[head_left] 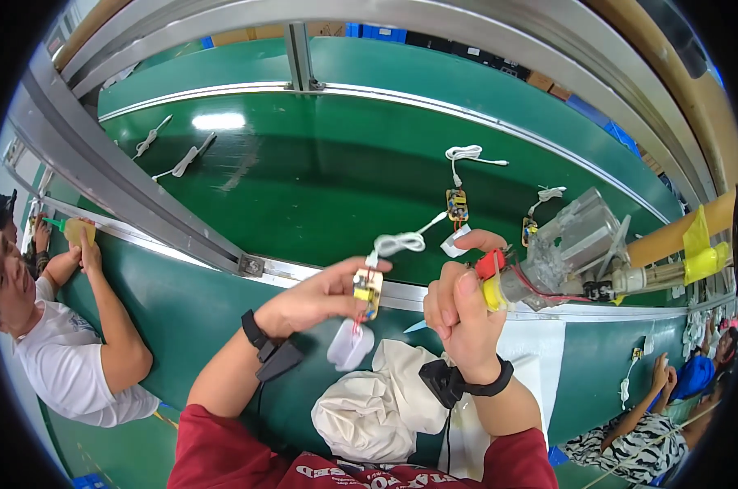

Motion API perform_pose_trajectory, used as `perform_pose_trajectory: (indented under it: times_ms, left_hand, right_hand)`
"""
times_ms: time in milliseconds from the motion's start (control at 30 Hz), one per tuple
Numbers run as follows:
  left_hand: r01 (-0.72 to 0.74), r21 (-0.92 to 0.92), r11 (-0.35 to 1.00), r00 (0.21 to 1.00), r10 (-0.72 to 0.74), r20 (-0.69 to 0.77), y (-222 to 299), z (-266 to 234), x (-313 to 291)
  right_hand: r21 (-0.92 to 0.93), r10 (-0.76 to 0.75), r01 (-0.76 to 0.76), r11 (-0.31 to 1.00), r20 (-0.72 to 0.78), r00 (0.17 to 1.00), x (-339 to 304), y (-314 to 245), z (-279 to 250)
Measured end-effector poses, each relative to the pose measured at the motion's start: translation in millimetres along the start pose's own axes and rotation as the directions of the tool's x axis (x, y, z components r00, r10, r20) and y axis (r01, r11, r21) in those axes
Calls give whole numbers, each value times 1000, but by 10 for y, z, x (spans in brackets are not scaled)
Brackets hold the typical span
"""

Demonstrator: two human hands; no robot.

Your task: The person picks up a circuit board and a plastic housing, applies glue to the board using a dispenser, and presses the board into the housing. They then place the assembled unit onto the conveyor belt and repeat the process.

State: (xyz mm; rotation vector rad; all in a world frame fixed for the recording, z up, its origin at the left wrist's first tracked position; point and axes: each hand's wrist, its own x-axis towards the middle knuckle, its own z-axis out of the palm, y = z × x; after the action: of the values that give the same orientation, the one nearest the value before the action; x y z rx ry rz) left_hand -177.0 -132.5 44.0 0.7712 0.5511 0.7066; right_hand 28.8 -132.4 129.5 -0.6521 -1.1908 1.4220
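Left hand (305,303): our fingers clamped on board (368,292) | right hand (469,316): our fingers wrapped around tool (577,240) | case (351,345): wired to board | cloth (365,411): near edge of desk (188,326)

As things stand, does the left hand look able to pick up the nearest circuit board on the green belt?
Probably not at once: the left hand is occupied, holding another circuit board. Otherwise, the nearest board on the green belt seems close, and nothing appears to cover it.

Green work surface (320,183), coiled white cables (464,152), small circuit boards (457,202)
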Motion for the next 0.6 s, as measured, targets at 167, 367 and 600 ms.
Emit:
perform_pose_trajectory:
  times_ms: [167, 367, 600]
  left_hand:
    - [-205, 335, 920, 969, 238, -61, 512, -135, 286]
    - [-156, 866, 475, 740, 637, -217, 497, -383, 571]
    - [-46, 930, 364, 546, 789, -282, -68, -180, 53]
  right_hand:
    - [-51, -1, 1, 999, -6, 1000, -32, -99, 184]
    - [-42, -3, 2, 999, -21, 1000, -54, -67, 288]
    - [-58, 11, -12, 998, -19, 1000, -1, 99, 342]
